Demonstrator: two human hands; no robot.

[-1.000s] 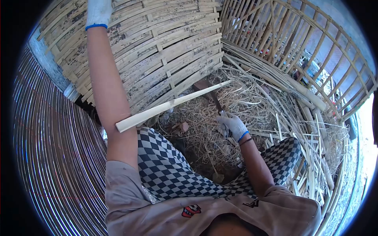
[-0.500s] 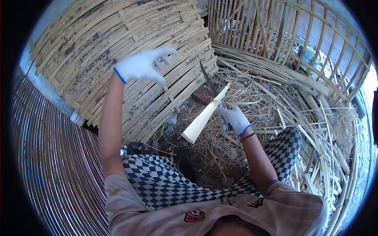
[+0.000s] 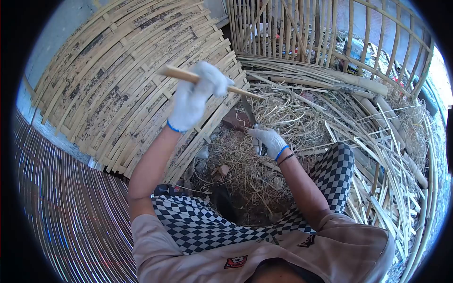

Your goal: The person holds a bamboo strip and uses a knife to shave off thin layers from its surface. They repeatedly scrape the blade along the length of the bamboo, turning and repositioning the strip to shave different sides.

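Observation:
My left hand [image 3: 196,96], in a white glove with a blue cuff, is wrapped around a split bamboo piece [image 3: 179,74] and holds it up, slightly blurred by motion. The bamboo lies crosswise, its thin end sloping down to the right past the tip of a knife [image 3: 249,112]. My gloved right hand [image 3: 269,142] is closed on the knife's handle, low in front of me. The dark blade points up and away, with a reddish-brown block [image 3: 234,120] close beside it.
A woven bamboo panel [image 3: 118,89] leans on the left. Curly shavings [image 3: 283,111] cover the ground between my checkered knees. Split bamboo strips [image 3: 387,188] are piled at the right, before a bamboo fence [image 3: 302,33]. Shiny corrugated sheeting [image 3: 66,198] stands at the lower left.
My left hand, open in the air before, has closed on the bamboo piece. The bamboo has gone from beside the knife up and left, turning crosswise. My right hand keeps the knife nearly in place.

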